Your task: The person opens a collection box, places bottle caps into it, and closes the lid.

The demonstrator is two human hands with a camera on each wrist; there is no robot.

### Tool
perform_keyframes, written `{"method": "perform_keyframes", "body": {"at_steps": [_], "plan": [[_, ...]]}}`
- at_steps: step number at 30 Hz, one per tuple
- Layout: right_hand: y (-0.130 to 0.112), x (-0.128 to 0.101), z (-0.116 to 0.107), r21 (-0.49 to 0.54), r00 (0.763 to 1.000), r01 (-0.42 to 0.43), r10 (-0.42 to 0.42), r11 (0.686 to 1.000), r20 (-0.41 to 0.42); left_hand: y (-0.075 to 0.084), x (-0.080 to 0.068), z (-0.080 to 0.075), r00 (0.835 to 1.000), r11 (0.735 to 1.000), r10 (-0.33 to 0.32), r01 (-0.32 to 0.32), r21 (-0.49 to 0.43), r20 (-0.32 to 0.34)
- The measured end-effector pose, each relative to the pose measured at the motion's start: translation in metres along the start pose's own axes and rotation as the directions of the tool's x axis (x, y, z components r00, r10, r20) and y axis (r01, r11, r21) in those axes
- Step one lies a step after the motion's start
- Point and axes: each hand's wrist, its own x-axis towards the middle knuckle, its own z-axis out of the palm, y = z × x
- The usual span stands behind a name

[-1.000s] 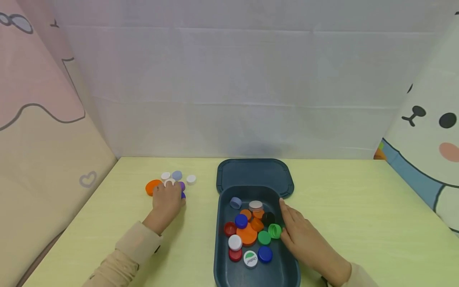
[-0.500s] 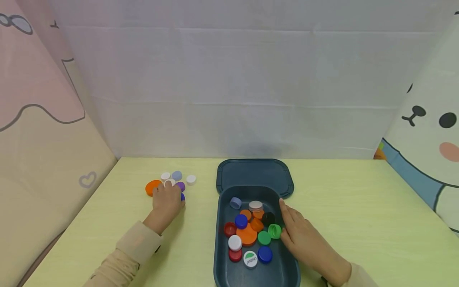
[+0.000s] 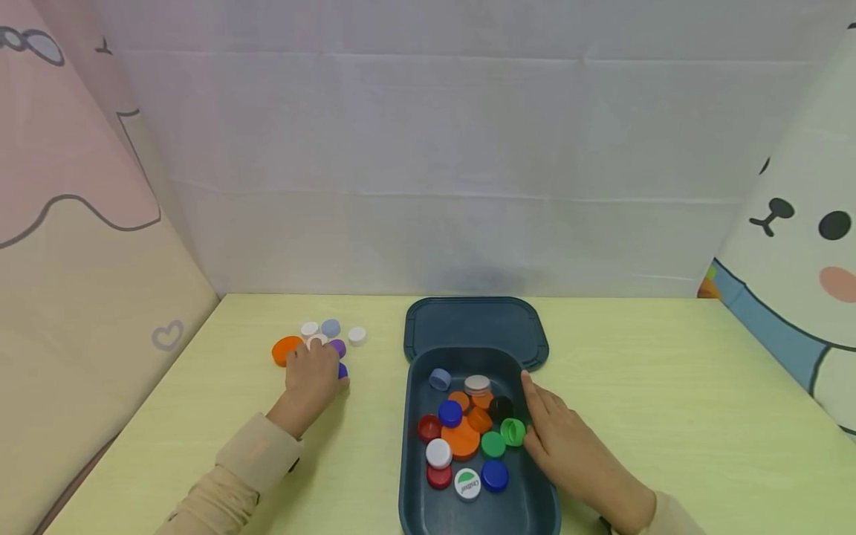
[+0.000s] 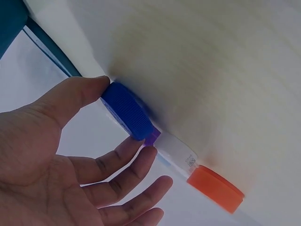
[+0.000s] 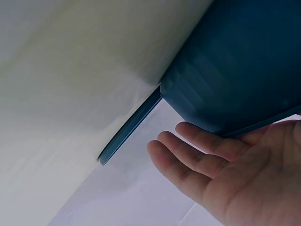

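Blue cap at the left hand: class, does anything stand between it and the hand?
Nothing visible does. The left hand already touches the blue cap with thumb and fingertip, beside the purple cap on the table.

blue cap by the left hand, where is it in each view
Head: the blue cap peeks out at the right edge of the left hand, left of the bin.
Left wrist: upper centre, the thumb on its ribbed side.
Right wrist: not in it.
Shared landmark: the orange cap, left of the hand in the head view, lower right in the left wrist view.
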Motion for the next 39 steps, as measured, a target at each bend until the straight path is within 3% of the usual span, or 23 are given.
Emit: {"method": "perform_keyframes", "body": {"at_steps": [13, 22, 32, 39], "plan": [[-0.001, 0.000, 0.000, -0.002, 1.000, 0.002, -0.002, 1.000, -0.001, 0.010, -0.006, -0.009, 0.997, 0.998, 0.053, -0.054, -0.023, -0.051], [-0.001, -0.001, -0.001, 0.000, 1.000, 0.004, -0.004, 1.000, -0.007, 0.025, -0.015, -0.023, 0.987, 0.994, 0.110, -0.112, -0.013, -0.120], [-0.001, -0.001, -0.001, -0.004, 1.000, 0.002, -0.002, 1.000, -0.008, 0.053, -0.036, -0.041, 0.945, 0.975, 0.212, -0.221, -0.008, -0.248], [0.000, 0.000, 0.000, -0.005, 1.000, 0.003, -0.003, 1.000, -0.005, 0.074, -0.054, -0.050, 0.922, 0.955, 0.286, -0.295, 0.004, -0.262]]}}
